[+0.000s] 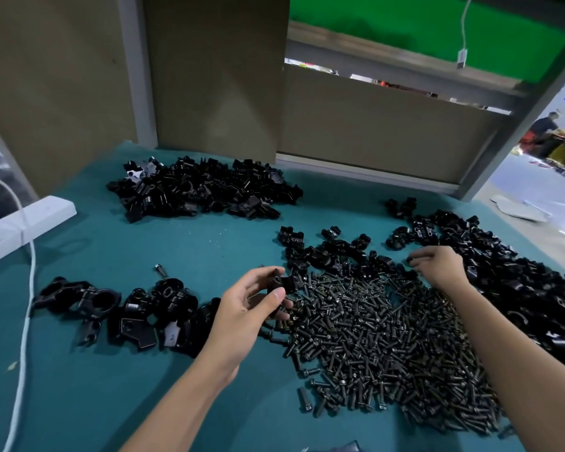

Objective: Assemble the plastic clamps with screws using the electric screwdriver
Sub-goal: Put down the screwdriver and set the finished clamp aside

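Black plastic clamp half [279, 283] sits pinched in the left hand [252, 308], thumb in front and fingers behind, held just above the teal-covered table [144, 402] at the left edge of a broad heap of dark metal screws [388, 347]. The right hand [441, 265] reaches past the screws, its fingers curled down round a small black part [412, 258] at the edge of the right-hand pile of black clamp pieces [503, 282]; what that part is cannot be told. The two hands are well apart. A second pile of black clamp pieces [203, 187] lies at the far side of the table, before brown cardboard panels [216, 76]. Near the left forearm lies a cluster of larger black clamp bodies [118, 308], with a single loose screw [160, 270] just beyond it. A white cord [25, 321] runs down the table's left side from a white block [23, 220].
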Motion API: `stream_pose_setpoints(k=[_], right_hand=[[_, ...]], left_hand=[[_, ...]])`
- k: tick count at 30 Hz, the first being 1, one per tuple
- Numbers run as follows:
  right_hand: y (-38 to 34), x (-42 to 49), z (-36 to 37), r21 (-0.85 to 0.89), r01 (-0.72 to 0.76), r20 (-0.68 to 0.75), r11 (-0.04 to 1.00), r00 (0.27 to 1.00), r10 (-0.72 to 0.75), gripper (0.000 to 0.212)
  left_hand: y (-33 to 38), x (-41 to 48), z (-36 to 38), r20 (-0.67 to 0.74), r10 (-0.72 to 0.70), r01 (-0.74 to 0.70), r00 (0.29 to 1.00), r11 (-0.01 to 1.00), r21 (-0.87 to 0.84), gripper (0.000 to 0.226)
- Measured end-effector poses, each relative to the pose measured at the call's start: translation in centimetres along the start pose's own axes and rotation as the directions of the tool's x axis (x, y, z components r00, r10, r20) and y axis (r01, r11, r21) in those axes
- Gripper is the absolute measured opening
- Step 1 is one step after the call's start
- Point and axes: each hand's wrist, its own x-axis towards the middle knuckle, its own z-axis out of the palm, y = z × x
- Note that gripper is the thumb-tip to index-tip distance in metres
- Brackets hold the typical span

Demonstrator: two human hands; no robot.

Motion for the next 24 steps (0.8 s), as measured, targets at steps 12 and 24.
stream_pose_setpoints(k=[12, 24], right_hand=[[-3.2, -0.5, 2.1, -0.272, 0.241, 0.216, 0.932, 0.959, -0.185, 0.031], [-3.7, -1.6, 2.1, -0.226, 0.185, 0.236, 0.956, 0.963, -0.130, 0.044]], left_hand=[[-0.5, 0.1, -0.2, 0.004, -0.006, 0.006, 1.000, 1.000, -0.013, 0.024], [-0.7, 0.0, -0.1, -0.001, -0.026, 0.025, 1.000, 0.998, -0.053, 0.023]])
